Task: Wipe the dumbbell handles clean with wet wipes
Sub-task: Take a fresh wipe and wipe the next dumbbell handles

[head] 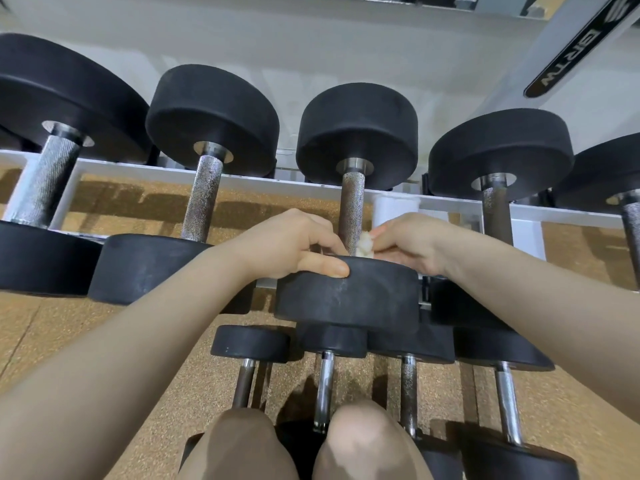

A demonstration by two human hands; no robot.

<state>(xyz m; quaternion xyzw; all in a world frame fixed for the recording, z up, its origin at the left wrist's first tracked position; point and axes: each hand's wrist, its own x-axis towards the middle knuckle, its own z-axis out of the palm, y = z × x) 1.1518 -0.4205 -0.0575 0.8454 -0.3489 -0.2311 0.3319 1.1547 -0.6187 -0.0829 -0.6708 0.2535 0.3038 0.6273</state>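
A black dumbbell lies on the white rack in front of me, its knurled steel handle running away from me between a far head and a near head. My left hand grips the near head's top edge, thumb along its rim. My right hand pinches a crumpled white wet wipe against the handle's near end, just above that head. The lowest part of the handle is hidden behind the hands.
Other black dumbbells fill the upper rack on both sides, with handles at left and right. Smaller dumbbells sit on a lower tier. A white packet lies behind my right hand. My knees are below.
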